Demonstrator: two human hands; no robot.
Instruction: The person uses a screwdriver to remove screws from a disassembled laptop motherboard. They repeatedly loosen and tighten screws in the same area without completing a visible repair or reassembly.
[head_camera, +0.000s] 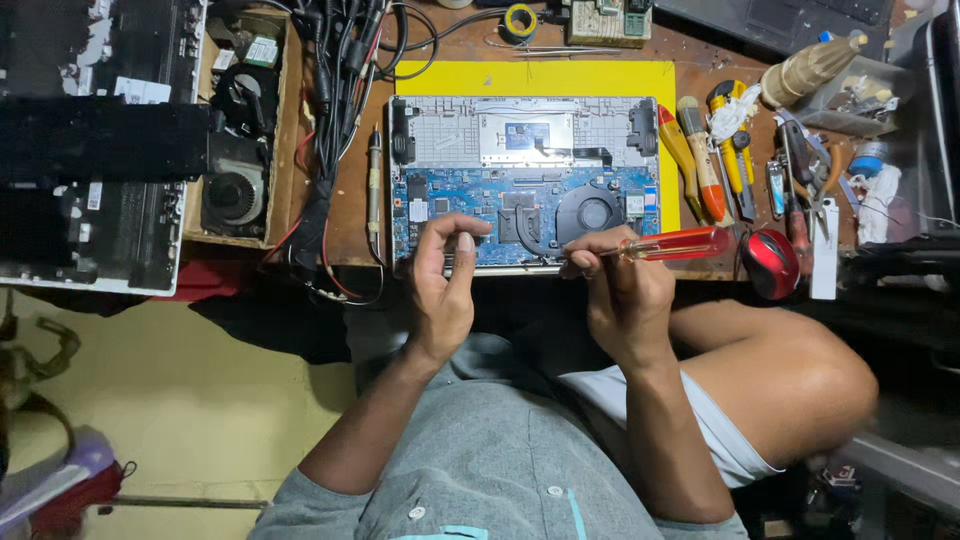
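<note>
Right hand (618, 285) is closed around a red-handled screwdriver (668, 244) laid crosswise, left hand (442, 275) pinching something too small to identify, both at the near edge of the opened laptop (524, 180) on the yellow mat (540, 78); screw work appears underway, requiring tip alignment next.

Glossy clear-red plastic screwdriver handle (672, 244), worn wooden bench (350, 210)

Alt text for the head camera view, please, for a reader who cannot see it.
Seen from above, a seated person's right hand holds a red-handled screwdriver beside an opened laptop with its blue circuit board bared, on a yellow mat. The left hand hovers at the board's near edge.
</note>
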